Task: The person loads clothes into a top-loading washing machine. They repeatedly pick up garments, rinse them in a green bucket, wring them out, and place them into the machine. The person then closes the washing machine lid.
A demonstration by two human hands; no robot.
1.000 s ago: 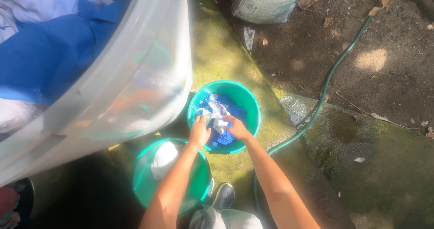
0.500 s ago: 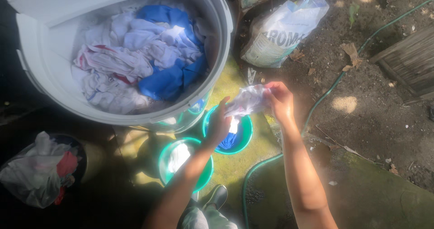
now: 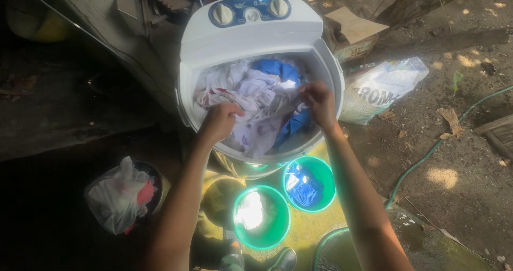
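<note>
Laundry (image 3: 256,97) fills washer (image 3: 251,33); hands (image 3: 219,122) press, dirt yard.

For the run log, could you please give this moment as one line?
left hand: on white cloth in washer tub | right hand: gripping same cloth | green buckets on ground below

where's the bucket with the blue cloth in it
In the head view the green bucket with blue cloth sits on the ground just below the washing machine tub, right of the other green bucket and beside the right forearm.
</note>
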